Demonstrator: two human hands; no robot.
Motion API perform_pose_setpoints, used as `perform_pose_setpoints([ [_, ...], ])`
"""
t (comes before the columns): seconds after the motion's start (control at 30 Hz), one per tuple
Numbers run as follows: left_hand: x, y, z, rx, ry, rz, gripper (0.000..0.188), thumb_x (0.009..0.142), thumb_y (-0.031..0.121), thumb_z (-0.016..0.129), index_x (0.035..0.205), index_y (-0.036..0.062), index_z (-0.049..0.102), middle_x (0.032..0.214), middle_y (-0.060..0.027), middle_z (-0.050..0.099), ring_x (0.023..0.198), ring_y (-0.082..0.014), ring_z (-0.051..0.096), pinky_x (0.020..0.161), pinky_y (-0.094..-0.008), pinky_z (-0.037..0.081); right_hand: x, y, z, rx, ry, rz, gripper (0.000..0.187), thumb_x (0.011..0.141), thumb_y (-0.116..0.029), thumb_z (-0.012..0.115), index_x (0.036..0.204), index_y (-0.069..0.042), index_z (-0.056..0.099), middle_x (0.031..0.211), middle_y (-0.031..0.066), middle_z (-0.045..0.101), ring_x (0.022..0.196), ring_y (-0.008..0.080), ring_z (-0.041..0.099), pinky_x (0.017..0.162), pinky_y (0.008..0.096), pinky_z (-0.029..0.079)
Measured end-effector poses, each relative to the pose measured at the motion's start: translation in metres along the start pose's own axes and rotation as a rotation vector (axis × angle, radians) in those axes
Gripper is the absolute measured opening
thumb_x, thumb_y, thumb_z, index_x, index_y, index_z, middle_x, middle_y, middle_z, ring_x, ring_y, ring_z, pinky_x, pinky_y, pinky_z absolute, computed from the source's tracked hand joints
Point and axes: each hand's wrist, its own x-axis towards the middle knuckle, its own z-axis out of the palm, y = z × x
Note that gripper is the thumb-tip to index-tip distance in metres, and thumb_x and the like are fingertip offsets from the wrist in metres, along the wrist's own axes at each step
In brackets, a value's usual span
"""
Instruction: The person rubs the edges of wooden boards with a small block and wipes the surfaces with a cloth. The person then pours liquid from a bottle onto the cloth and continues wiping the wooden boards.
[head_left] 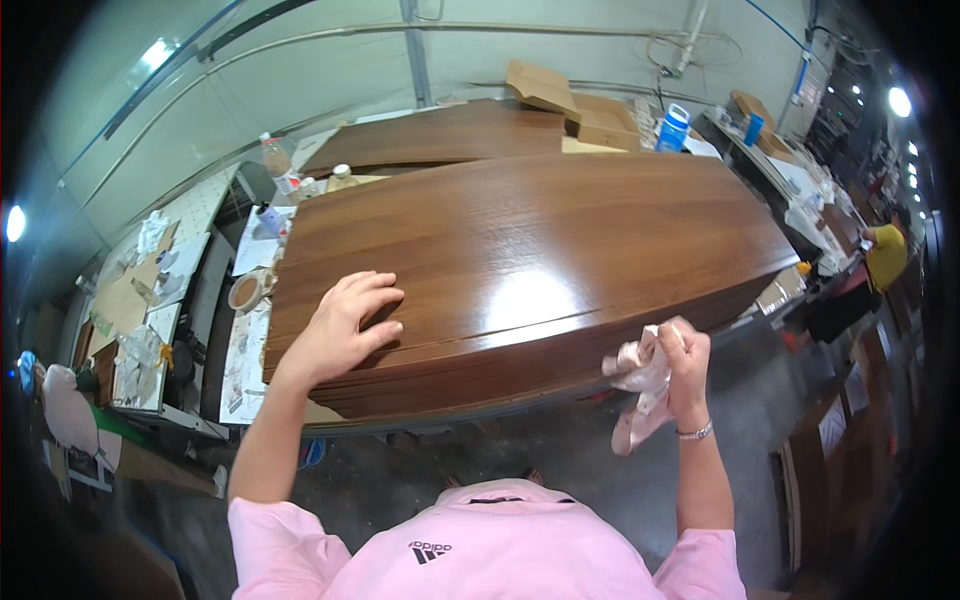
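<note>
A stack of glossy brown wooden panels (pixel 430 235) lies on the workbench in front of me, light glaring off its top board. My left hand (pixel 345 325) rests on the top board near its left front corner, fingers slightly spread, holding nothing. Off the front edge at the right, my right hand (pixel 688 365) is closed around a crumpled whitish-pink cloth (pixel 645 385). The cloth hangs down beside the stack, and a band circles that wrist.
Behind the stack lie another brown panel (pixel 440 135), an opened cardboard box (pixel 605 122) and a blue bottle (pixel 673 128). A clear bottle (pixel 278 160) and a round tub (pixel 247 292) stand left. Side benches hold clutter. A person in yellow (pixel 885 258) is far right; another person (pixel 70 405) is left.
</note>
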Motion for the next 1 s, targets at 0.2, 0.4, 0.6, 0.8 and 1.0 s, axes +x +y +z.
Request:
perform_pose_setpoints([
  [0.2,0.070,-0.125,-0.020,0.268,0.124,-0.121,0.047,0.091,0.036,0.067,0.122,0.0000,0.064,0.135,-0.0179,0.059,0.128,-0.0358,0.052,0.109,-0.0436,0.041,-0.007,-0.016,0.022,0.584,0.057,0.475,0.025,0.097,-0.021,0.068,0.081,-0.003,0.064,0.070,-0.0014,0.061,0.059,0.0056,0.053,0.054,0.0230,0.043],
  [0.4,0.116,-0.215,-0.027,0.378,0.121,-0.353,0.060,0.095,0.051,0.055,0.131,0.0022,0.058,0.133,-0.0196,0.060,0.127,-0.0382,0.053,0.104,-0.0474,0.042,-0.010,-0.013,0.059,0.644,0.038,0.496,0.021,0.095,-0.019,0.071,0.092,0.001,0.066,0.081,0.0032,0.067,0.068,0.0081,0.062,0.061,0.0254,0.051],
  [0.6,0.105,-0.221,-0.030,0.390,0.228,-0.301,0.055,0.094,0.048,0.059,0.124,0.0032,0.063,0.125,-0.0205,0.062,0.121,-0.0384,0.055,0.102,-0.0465,0.043,-0.012,-0.023,0.059,0.624,0.088,0.493,0.022,0.093,-0.016,0.074,0.091,0.004,0.064,0.080,0.0059,0.068,0.066,0.0094,0.063,0.060,0.0256,0.053],
  [0.8,0.048,-0.210,-0.036,0.383,0.250,-0.270,0.046,0.090,0.039,0.068,0.117,0.0024,0.067,0.109,-0.0196,0.064,0.108,-0.0385,0.057,0.094,-0.0461,0.045,-0.035,-0.026,0.042,0.657,0.026,0.507,0.023,0.091,-0.017,0.076,0.088,0.004,0.067,0.078,0.0071,0.069,0.066,0.0095,0.063,0.059,0.0253,0.052],
  [1.0,-0.001,-0.187,-0.039,0.330,0.371,-0.224,0.040,0.085,0.032,0.073,0.108,-0.0005,0.068,0.098,-0.0195,0.064,0.095,-0.0370,0.059,0.085,-0.0444,0.047,-0.051,-0.026,0.033,0.608,0.070,0.452,0.020,0.090,-0.013,0.077,0.088,0.006,0.069,0.080,0.0076,0.071,0.066,0.0088,0.064,0.059,0.0241,0.051],
])
